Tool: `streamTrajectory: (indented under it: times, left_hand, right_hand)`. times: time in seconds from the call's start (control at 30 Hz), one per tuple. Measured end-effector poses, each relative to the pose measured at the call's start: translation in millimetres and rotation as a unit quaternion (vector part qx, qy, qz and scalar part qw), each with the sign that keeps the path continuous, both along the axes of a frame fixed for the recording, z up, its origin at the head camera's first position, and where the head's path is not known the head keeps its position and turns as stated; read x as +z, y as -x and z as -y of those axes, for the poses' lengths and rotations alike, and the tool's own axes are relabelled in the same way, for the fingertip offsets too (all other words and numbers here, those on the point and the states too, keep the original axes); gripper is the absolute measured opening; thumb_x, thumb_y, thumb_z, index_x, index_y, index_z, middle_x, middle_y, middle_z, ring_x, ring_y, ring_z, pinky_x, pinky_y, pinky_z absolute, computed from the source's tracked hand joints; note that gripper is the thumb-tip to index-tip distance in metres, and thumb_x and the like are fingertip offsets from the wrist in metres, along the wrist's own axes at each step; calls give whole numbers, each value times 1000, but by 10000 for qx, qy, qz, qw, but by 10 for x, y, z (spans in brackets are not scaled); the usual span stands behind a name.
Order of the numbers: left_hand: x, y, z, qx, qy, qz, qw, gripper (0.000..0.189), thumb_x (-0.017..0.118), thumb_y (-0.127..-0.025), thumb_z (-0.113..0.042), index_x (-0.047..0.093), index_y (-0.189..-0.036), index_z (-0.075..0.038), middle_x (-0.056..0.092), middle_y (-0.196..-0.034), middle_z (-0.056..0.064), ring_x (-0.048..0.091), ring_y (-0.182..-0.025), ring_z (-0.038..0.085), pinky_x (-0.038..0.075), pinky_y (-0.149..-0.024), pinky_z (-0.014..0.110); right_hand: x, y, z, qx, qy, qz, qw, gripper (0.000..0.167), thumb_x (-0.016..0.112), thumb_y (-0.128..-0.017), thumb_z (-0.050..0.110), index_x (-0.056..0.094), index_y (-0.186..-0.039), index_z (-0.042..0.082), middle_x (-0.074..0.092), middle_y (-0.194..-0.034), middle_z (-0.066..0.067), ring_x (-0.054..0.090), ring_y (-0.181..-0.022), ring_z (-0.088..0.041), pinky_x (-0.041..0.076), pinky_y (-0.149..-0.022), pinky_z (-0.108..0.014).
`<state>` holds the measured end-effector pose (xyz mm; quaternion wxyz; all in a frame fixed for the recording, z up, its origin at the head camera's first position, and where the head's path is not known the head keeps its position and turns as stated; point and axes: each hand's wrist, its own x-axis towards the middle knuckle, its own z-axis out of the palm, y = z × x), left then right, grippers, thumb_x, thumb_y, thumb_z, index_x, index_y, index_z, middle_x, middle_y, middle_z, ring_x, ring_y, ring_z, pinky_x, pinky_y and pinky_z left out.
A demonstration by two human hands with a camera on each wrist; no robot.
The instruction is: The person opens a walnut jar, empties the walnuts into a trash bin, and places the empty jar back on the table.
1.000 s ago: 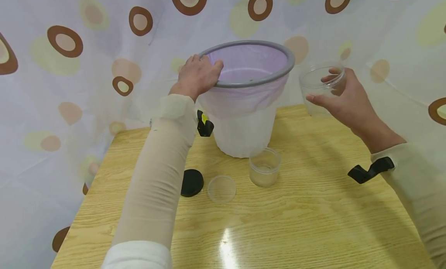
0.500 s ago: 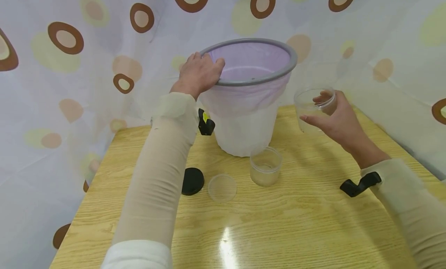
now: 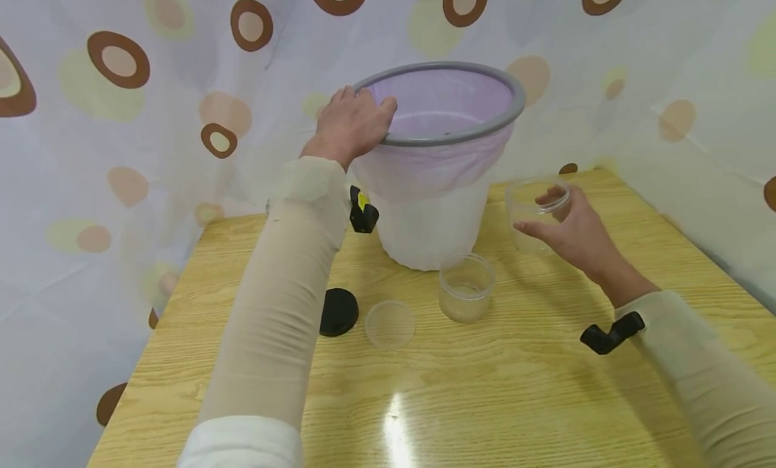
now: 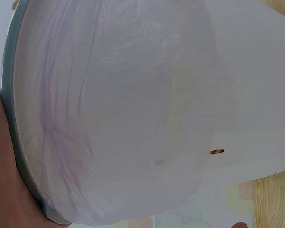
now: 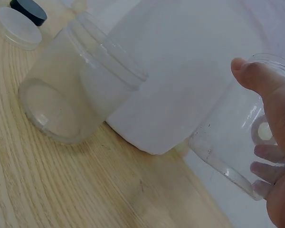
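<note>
My left hand (image 3: 351,126) grips the grey rim (image 3: 445,141) of a white trash bin (image 3: 427,219) lined with a thin purple bag (image 3: 448,104). In the left wrist view the bin's side fills most of the picture, with part of the hand (image 4: 4,175) at the rim. My right hand (image 3: 578,236) holds a clear plastic jar (image 3: 523,202) without a lid, thumb on the near side and fingers wrapped round the far side. It is upright, low over the table to the right of the bin. The right wrist view shows this jar (image 5: 228,137) see-through, fingers visible behind it.
A second clear jar (image 3: 467,303) stands lidless in front of the bin. To its left lie a translucent lid (image 3: 390,325) and a black lid (image 3: 339,312), partly covered by my left forearm. Patterned cloth (image 3: 182,64) hangs behind the wooden table (image 3: 497,400).
My right hand has lowered the clear jar toward the table and brought it slightly left, nearer the bin. My left hand keeps its grip on the rim.
</note>
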<state>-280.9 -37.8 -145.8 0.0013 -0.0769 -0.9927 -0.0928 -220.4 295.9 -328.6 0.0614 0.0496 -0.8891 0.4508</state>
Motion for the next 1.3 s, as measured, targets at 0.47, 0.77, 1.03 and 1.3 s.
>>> streamTrajectory:
  times: [0.47, 0.77, 1.03, 1.3]
  left_hand:
    - [-3, 12, -27, 20, 40, -52, 10000, 73, 9, -102, -52, 22, -157, -6, 20, -164, 9, 22, -149, 25, 21, -122, 46]
    - [2, 12, -38, 16, 10, -11, 10000, 73, 9, -102, -52, 24, -157, -7, 20, -164, 8, 21, -149, 23, 20, -123, 44]
    - [4, 10, -40, 37, 2, 12, 10000, 73, 9, -102, -52, 22, -157, -7, 20, -164, 8, 21, -149, 24, 20, -123, 45]
    - [-14, 6, -10, 60, -3, -18, 10000, 73, 9, -102, -52, 22, -157, -5, 22, -163, 9, 24, -147, 24, 20, -123, 43]
  right_hand:
    - [-369, 24, 35, 178, -18, 296, 9994, 90, 68, -89, 52, 21, -148, 3, 40, -148, -19, 35, -132, -48, 37, -101, -63]
    - [-543, 73, 49, 249, 74, 457, 9986, 90, 66, -90, 52, 18, -149, 3, 37, -150, -19, 35, -131, -47, 38, -99, -61]
    - [-658, 113, 51, 299, 381, 326, 9983, 91, 67, -92, 45, 14, -152, 2, 36, -152, -22, 33, -133, -50, 35, -102, -65]
    - [-725, 169, 72, 316, 633, 345, 9969, 94, 70, -91, 40, 10, -155, 5, 35, -154, -23, 33, -139, -46, 31, -109, -63]
